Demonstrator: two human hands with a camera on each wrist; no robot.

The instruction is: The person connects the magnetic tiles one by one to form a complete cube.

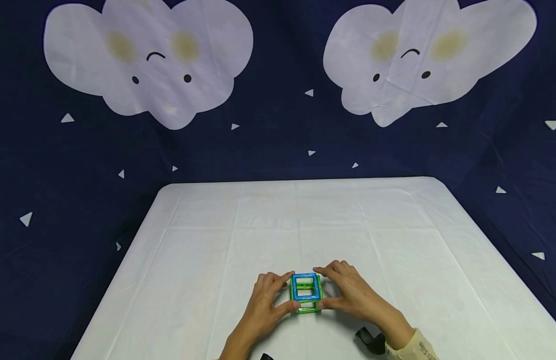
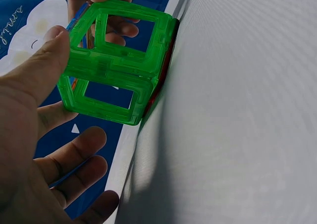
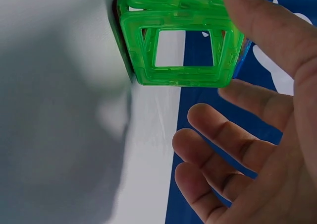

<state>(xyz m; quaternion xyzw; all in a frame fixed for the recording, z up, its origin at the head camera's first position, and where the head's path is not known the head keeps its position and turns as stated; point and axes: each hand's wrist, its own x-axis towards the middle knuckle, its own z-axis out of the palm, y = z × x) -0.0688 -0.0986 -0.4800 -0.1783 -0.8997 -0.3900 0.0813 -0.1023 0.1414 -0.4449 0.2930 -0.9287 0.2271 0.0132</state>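
Note:
A small cube of magnetic building tiles stands on the table near me, between my hands. Its top is a blue square tile [image 1: 305, 298], and the sides that show are green square tiles [image 2: 114, 65]. Against the tabletop, a dark red tile [image 2: 165, 70] shows along the base in the left wrist view. My left hand [image 1: 262, 305] pinches the cube's left side, thumb at the near corner and index finger at the far one. From the right, my right hand [image 1: 352, 295] holds it likewise; its other fingers [image 3: 218, 127] spread away from the tiles.
A white cloth covers the table [image 1: 269, 215], with faint fold lines. Behind it hangs a dark blue curtain [image 1: 269, 155] with white clouds and triangles. A black wrist device [image 1: 370, 341] sits by my right sleeve [image 1: 413, 347].

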